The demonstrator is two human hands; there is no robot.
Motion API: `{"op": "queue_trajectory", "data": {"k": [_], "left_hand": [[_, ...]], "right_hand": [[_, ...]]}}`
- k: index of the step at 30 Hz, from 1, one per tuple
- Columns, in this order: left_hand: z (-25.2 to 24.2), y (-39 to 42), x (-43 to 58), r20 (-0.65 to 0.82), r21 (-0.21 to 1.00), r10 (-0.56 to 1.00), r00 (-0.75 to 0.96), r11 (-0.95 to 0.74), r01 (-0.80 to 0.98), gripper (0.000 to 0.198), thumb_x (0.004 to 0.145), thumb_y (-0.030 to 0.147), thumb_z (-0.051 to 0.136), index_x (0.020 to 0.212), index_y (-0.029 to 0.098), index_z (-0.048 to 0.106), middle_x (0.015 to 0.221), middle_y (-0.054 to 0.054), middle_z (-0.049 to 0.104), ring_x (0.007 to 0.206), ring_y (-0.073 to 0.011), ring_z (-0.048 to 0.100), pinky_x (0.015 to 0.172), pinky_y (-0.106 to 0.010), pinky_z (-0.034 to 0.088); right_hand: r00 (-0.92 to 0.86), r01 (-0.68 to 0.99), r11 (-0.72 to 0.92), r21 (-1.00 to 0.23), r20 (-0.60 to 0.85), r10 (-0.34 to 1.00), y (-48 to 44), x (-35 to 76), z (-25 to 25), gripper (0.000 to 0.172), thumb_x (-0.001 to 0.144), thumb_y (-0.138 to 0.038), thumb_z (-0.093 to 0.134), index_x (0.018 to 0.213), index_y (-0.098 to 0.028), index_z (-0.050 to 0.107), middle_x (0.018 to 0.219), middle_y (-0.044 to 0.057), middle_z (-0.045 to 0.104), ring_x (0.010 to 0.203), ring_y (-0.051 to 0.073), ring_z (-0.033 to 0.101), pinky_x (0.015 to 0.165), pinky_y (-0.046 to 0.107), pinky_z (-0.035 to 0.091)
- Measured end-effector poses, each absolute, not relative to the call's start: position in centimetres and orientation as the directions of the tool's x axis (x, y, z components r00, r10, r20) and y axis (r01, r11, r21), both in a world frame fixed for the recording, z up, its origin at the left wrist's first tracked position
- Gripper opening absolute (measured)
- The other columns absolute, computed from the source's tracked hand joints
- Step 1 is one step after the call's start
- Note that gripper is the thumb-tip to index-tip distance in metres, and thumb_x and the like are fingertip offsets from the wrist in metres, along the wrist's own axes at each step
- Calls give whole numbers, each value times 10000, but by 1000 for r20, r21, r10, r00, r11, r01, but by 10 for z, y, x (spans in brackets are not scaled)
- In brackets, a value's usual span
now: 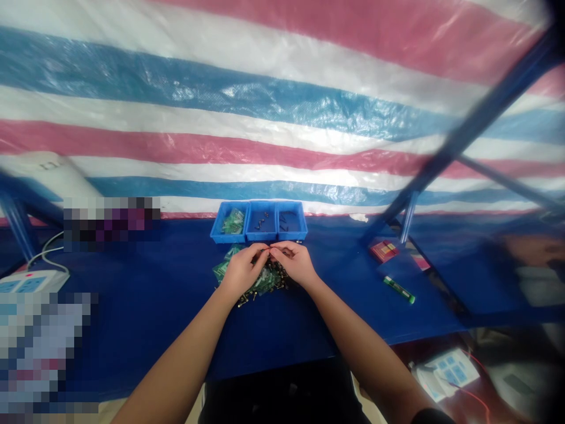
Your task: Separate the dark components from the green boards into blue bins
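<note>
My left hand (242,268) and my right hand (295,261) meet over a pile of small green plastic bags and dark screws (265,281) on the blue table (141,306). The fingertips of both hands pinch together on a small item that is too small to name. Three blue bins stand just behind the hands: the left bin (229,222) holds green bags, while the middle bin (262,221) and the right bin (291,221) hold a few dark small parts.
A white power strip (26,282) with a cable lies at the left edge. A red box (384,250) and a green pen-like object (398,290) lie to the right. A blue metal frame post (441,159) slants at right. A striped tarp hangs behind.
</note>
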State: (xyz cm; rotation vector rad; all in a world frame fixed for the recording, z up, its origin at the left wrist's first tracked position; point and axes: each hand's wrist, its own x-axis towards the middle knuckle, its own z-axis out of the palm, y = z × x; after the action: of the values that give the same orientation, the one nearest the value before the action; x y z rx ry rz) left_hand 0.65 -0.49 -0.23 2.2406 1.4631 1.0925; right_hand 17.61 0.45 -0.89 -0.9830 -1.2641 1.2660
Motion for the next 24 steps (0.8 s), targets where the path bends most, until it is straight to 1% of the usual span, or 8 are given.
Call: {"op": "queue_trajectory", "data": {"k": [8, 15, 18, 24], "left_hand": [[-1, -6, 7, 442, 585, 872, 210, -458, 669, 223, 946, 382, 490, 1016, 222, 630, 754, 12, 686, 655, -134, 643, 576, -213, 451], [-1, -6, 7, 447, 569, 869, 211, -458, 683, 223, 945, 380, 490, 1007, 220, 632, 735, 13, 675, 651, -132, 639, 574, -212, 446], [-2, -6, 7, 451, 564, 867, 211, -460, 686, 233, 944, 387, 488, 1008, 219, 637, 732, 11, 676, 640, -131, 635, 578, -214, 450], [-2, -5, 7, 450, 560, 867, 215, -461, 688, 255, 947, 404, 475, 1009, 218, 638, 751, 3, 690, 662, -141, 649, 581, -219, 457]], "right_hand": [[-125, -159, 94, -983, 114, 986, 3, 176, -8, 278, 741, -403, 738, 908, -182, 725, 812, 49, 744, 720, 196, 709, 732, 340, 597], [-116, -131, 118, -984, 134, 984, 3, 176, -7, 294, 737, -419, 738, 908, -179, 727, 826, 56, 744, 719, 197, 709, 738, 343, 596], [-122, -138, 106, -985, 123, 985, 3, 176, -8, 296, 736, -419, 740, 909, -179, 727, 841, 57, 747, 726, 198, 712, 744, 344, 598], [-128, -158, 73, -985, 94, 987, 1, 176, -3, 297, 729, -430, 744, 899, -188, 723, 805, 47, 747, 721, 204, 718, 746, 349, 604]]}}
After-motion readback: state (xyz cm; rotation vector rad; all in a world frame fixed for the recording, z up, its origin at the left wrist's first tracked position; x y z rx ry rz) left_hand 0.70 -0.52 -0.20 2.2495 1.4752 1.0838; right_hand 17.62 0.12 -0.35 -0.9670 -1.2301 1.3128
